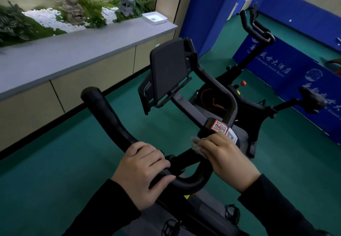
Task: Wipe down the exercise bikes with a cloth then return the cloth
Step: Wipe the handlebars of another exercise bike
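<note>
Green gym floor, second bike behind. We grip the handlebar with left hand, fingers curled round it, to steady; right hand, fingers pressed together, holds cloth flat on centre bar.

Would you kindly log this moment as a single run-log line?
stage: wiping near bike | left hand: grips handlebar | right hand: presses cloth on handlebar | far bike: untouched
</note>
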The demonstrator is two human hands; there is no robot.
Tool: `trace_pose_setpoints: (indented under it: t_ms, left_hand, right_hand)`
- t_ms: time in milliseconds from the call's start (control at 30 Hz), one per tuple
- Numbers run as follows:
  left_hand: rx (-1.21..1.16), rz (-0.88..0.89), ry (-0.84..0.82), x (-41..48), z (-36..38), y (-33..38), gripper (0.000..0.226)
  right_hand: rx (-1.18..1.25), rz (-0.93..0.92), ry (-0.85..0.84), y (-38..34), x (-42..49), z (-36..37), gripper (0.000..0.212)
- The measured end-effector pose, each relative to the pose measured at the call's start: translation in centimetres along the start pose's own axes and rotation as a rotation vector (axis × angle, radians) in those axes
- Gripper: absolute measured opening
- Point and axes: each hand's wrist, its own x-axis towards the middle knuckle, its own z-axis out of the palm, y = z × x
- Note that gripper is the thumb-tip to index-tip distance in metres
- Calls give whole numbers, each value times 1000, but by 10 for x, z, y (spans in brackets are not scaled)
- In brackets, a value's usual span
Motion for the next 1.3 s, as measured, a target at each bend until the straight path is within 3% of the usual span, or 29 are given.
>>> trace_pose_setpoints:
  t_ms: [200, 400, 1000, 1300]
  left_hand:
    - [9, 4, 5, 0, 0, 1, 25]
    - [18, -5, -7, 1, 1, 2, 30]
    - [15, -2, -131, 7, -17, 6, 37]
    - [-108, 160, -263, 5, -34, -6, 40]
  right_hand:
    - [205, 361, 486, -24, -30, 34, 24]
    - [386, 646, 721, -50, -35, 47, 25]
    - [517, 743, 702, -81, -64, 24, 18]
    - [458, 903, 793, -127, -54, 18, 17]
